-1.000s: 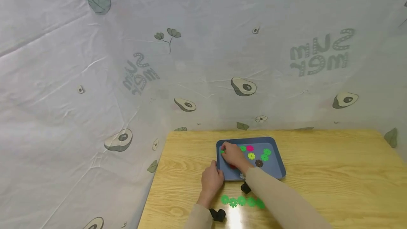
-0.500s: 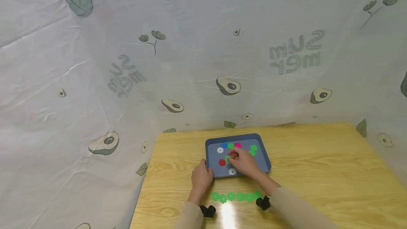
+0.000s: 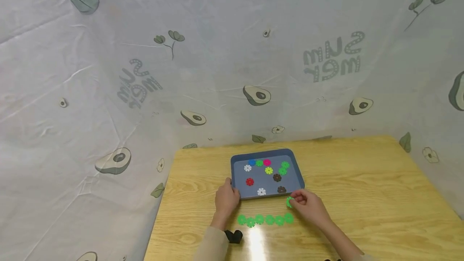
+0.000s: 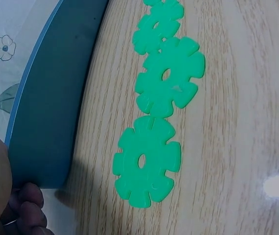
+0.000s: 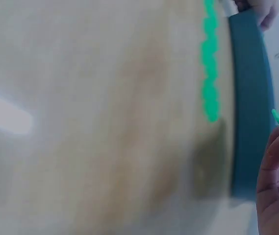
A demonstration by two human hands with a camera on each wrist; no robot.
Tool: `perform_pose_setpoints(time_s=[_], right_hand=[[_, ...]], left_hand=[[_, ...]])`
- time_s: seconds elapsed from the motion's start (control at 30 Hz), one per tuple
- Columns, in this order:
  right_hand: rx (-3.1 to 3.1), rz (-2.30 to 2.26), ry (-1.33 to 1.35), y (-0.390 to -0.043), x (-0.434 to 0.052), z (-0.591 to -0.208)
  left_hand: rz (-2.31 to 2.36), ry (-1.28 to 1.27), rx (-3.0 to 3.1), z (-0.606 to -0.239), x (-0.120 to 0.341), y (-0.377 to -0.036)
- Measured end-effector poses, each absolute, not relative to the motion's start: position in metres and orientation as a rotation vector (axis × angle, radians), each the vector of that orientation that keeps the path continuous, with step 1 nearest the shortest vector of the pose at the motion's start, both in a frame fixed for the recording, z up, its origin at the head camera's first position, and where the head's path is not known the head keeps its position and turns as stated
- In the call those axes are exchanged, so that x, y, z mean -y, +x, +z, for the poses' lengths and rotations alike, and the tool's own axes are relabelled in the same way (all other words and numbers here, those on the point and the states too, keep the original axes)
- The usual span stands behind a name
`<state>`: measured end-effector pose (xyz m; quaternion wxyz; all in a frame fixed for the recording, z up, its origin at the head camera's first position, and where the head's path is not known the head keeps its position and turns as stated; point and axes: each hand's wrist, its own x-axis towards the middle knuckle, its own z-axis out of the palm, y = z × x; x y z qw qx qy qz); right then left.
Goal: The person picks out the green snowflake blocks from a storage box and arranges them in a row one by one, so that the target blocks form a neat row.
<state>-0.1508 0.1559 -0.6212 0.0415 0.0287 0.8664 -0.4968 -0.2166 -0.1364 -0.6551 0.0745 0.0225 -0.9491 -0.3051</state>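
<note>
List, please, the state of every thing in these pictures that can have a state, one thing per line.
Left hand: grips the tray's near-left corner.
Right hand: pinches one green disc above the table.
Tray: flat on the table, holding loose discs of several colours.
Row of green discs: lying flat on the table, edges touching or overlapping.

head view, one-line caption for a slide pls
Right hand pinches green plastic gear disc; left hand grips blue tray.
</note>
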Motion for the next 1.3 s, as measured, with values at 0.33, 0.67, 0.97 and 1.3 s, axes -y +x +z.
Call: perform_pose_setpoints(time_s=[0.33,0.67,0.97,1.3], right_hand=[[-2.664,-1.346,0.203,-0.120,-0.174,-0.644],[-2.776,-1.215,0.141,-0.118,-0.167,-0.650],[-2.814,-1.170,0.129,-0.119,-0.165,-0.652],[-2.899,-1.273,0.111,-0.145,-0.163,-0.631]], left_hand=[[-0.925,0.091,2.863,-0.658,0.135,-0.217],[-0.948,0.094,2.860,-0.659,0.135,-0.217],[-0.922,0.105,2.862,-0.659,0.136,-0.217],[-0.937,0.112,2.871,-0.660,0.135,-0.217]])
